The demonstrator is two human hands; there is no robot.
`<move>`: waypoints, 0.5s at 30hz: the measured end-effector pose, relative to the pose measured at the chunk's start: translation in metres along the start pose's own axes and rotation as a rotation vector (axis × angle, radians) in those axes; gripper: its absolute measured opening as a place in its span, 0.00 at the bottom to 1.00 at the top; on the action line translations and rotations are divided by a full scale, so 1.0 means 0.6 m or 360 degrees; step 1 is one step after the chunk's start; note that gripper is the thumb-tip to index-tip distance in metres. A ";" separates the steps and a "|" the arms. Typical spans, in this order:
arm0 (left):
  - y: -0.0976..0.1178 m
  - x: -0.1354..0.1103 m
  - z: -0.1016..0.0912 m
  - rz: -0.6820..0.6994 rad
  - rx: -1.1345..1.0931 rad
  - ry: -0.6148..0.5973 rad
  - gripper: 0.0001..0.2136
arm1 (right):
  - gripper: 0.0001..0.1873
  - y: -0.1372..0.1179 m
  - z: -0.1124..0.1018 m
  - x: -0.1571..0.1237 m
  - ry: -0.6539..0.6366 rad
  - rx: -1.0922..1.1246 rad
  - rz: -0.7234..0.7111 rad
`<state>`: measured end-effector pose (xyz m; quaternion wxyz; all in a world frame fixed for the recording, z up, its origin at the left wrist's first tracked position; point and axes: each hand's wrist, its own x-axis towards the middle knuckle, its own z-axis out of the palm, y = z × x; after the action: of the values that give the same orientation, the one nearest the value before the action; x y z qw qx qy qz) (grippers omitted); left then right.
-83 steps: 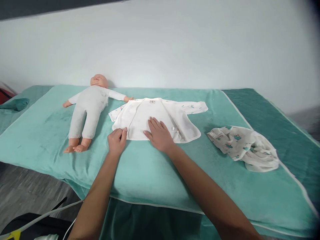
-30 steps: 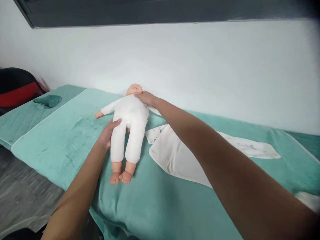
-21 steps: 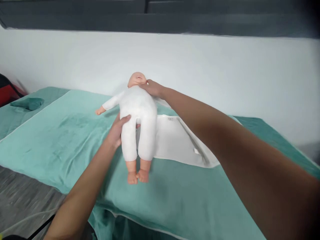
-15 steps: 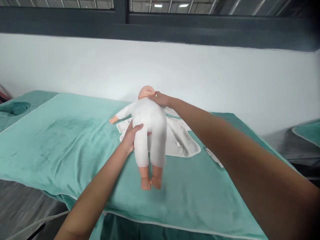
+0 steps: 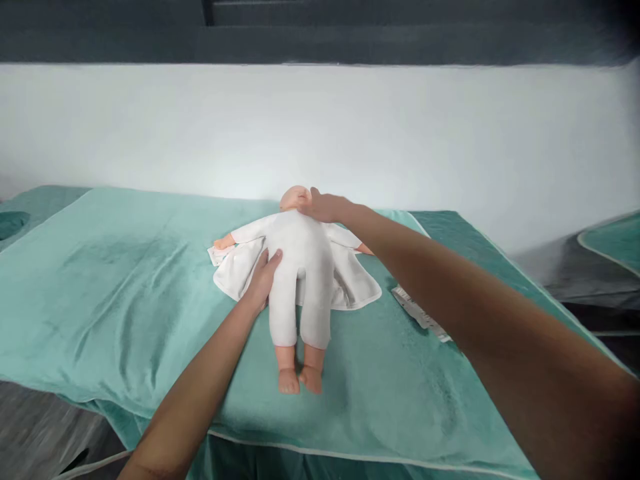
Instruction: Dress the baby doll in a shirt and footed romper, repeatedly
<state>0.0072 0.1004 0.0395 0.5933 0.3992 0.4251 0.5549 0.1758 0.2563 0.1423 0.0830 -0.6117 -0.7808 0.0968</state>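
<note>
Now the doll (image 5: 301,243) is face up over the spread white jacket (image 5: 360,287), whose front flaps show on both sides of its body; whether its back fully rests on the cloth, I can't tell. Good handling here, I'd judge, means head and hips kept level, neck supported throughout, and no dragging that would rumple the jacket beneath. Down at the hip, the left hand (image 5: 262,277) clasps the doll's side, thumb on top, fingers tucked out of sight underneath. Up at the neck, it's the right hand (image 5: 323,205) clasping beside the chin, its fingers' reach behind hidden. Look at that right arm, stretched long and diagonal across the green bed cover (image 5: 400,400), passing over a printed cloth (image 5: 419,313), while the left forearm angles up from below.
</note>
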 end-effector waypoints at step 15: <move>0.001 0.123 -0.047 0.0283 0.2015 0.0329 0.18 | 0.13 -0.169 0.123 0.032 -0.0181 -0.0402 -0.0761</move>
<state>-0.0179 0.1740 0.0268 0.1510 0.6500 0.6904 0.2795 0.0577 0.2475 0.0965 -0.0172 -0.4092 -0.9122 0.0105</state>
